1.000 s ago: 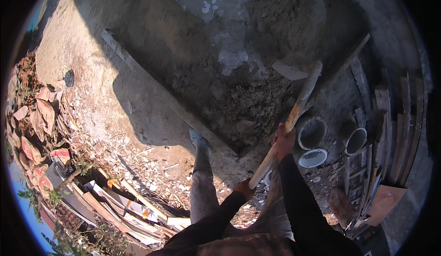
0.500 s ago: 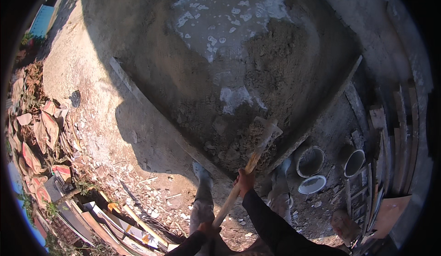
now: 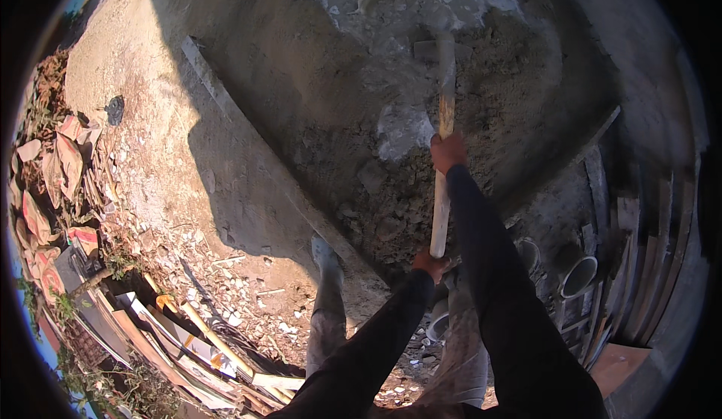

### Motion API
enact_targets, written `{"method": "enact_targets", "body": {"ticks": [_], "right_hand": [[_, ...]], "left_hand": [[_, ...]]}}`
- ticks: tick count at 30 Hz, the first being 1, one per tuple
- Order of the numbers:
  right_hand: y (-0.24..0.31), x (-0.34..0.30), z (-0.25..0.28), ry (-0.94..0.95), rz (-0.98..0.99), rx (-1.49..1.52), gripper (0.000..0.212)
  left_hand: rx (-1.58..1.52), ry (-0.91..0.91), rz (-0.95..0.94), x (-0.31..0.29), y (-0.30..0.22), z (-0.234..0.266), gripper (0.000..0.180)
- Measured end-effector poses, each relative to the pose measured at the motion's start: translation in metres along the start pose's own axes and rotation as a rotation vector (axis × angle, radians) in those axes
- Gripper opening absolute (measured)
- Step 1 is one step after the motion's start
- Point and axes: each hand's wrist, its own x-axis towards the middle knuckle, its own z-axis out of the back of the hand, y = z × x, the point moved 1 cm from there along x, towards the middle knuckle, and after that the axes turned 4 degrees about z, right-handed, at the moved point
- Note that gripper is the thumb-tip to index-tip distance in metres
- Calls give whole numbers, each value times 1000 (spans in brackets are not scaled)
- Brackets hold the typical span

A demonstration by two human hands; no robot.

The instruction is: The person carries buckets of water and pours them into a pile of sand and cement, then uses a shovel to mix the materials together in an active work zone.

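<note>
A long wooden handle (image 3: 443,171) reaches forward from me into a wide heap of grey wet mortar and sand (image 3: 421,96). Its mortar-coated blade (image 3: 441,49) lies pressed into the wet patch at the heap's centre. My right hand (image 3: 448,151) grips the handle about midway, arm stretched out. My left hand (image 3: 430,263) holds the near end of the handle, close to my body. Both sleeves are dark. My left boot (image 3: 325,257) stands at the mix's near edge.
A long plank (image 3: 256,156) borders the mix on the left. Cut pipe pieces or buckets (image 3: 579,275) and stacked boards (image 3: 647,231) stand at the right. Rubble, torn bags (image 3: 60,163) and loose planks (image 3: 188,336) lie at the left and lower left.
The tool has swung from a raised, slanted position at the right to pointing straight forward, its blade now far out in the heap. My right arm has stretched out along the handle.
</note>
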Motion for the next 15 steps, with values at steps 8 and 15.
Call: {"method": "enact_targets", "body": {"ticks": [8,15], "right_hand": [[-115,-170,-84,132,-343,95,48],[-48,-316,-31,246,-352,481,40]], "left_hand": [[487,-113,4,-62,188,74,50],[516,-227,156,-155,281,85,47]]}}
